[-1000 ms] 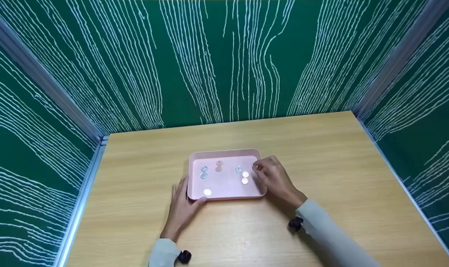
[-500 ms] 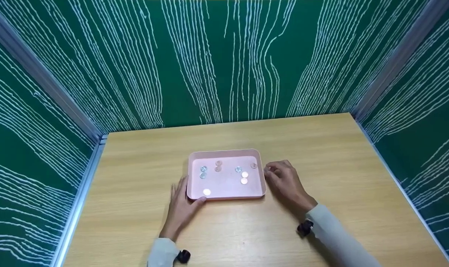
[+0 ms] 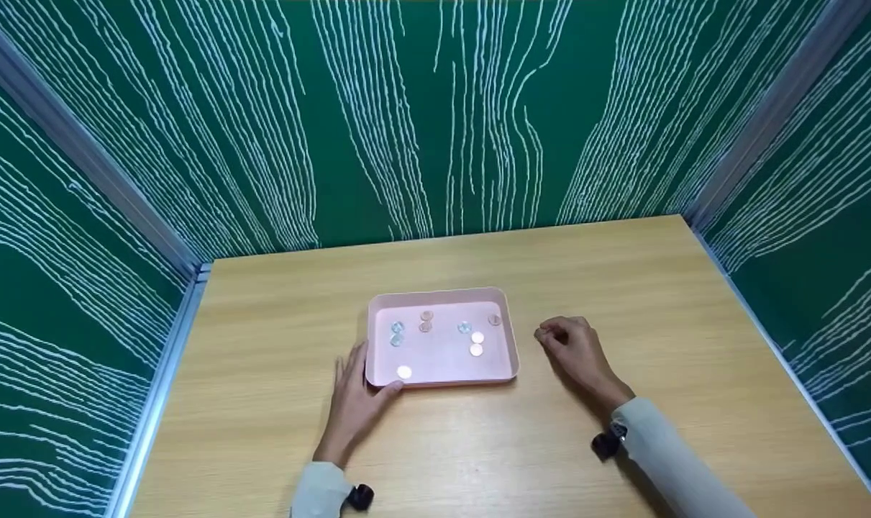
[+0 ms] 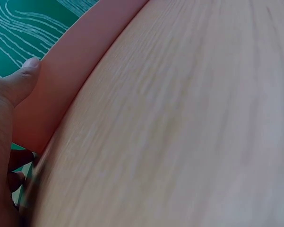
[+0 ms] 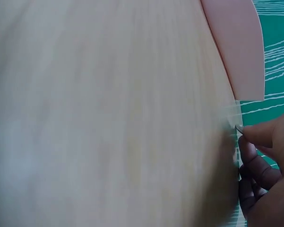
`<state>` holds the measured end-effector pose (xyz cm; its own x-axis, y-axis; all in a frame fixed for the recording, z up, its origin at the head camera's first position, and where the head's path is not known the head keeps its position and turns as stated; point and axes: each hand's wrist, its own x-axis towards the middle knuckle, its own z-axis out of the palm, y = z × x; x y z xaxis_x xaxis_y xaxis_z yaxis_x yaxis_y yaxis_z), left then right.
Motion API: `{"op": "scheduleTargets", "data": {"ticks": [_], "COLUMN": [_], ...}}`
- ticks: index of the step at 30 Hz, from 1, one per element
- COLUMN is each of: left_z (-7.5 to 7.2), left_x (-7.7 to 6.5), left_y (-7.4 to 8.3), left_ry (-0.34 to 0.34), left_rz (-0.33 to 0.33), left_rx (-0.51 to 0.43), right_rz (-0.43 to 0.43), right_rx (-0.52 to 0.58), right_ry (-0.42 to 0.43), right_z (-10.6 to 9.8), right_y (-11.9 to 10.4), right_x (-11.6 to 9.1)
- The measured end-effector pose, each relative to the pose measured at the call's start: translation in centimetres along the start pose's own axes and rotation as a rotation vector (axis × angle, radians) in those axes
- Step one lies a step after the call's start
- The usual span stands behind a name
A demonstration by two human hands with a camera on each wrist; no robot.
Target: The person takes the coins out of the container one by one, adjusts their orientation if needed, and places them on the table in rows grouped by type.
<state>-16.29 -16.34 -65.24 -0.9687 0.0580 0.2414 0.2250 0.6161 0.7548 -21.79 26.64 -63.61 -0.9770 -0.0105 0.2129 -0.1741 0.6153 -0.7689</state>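
A shallow pink tray (image 3: 439,365) sits on the table with several coins lying flat in it. Silvery coins (image 3: 397,339) are at its left, coppery coins (image 3: 426,326) near its back, and bright-shining coins (image 3: 476,350) on the right half. My left hand (image 3: 356,410) grips the tray's near-left corner, thumb on the near side, fingers along the left wall. To the right of the tray, my right hand (image 3: 582,360) pinches a coin (image 5: 239,129) between thumb and index finger, close over the table. In the right wrist view only the coin's thin edge shows; its face is hidden.
The wooden table (image 3: 277,309) carries the tray near its middle. Green panels (image 3: 493,108) with wavy white lines enclose its back and sides, joined by grey metal posts (image 3: 759,115). A black wrist device (image 3: 606,446) hangs under the right sleeve.
My right hand has drawn back from over the tray's right wall to the table beside it, uncovering a coppery coin in the back-right corner. The left hand keeps its place.
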Motion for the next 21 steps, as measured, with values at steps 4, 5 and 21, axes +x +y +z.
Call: {"op": "scheduleTargets", "data": {"ticks": [4, 5, 21], "left_z": [0.14, 0.16, -0.18], "left_x": [-0.03, -0.04, -0.07], "left_y": [-0.09, -0.09, 0.11], "left_ry": [-0.002, -0.002, -0.009], "left_rz": [0.0, -0.001, -0.07], "left_rx": [0.011, 0.01, -0.009], "right_rz": [0.004, 0.001, -0.013], "right_rx": [0.0, -0.001, -0.046], "right_ry": [-0.002, -0.002, 0.023], "right_z": [-0.09, -0.1, 0.85], "right_y": [0.2, 0.2, 0.02], "right_x": [0.03, 0.03, 0.82]}}
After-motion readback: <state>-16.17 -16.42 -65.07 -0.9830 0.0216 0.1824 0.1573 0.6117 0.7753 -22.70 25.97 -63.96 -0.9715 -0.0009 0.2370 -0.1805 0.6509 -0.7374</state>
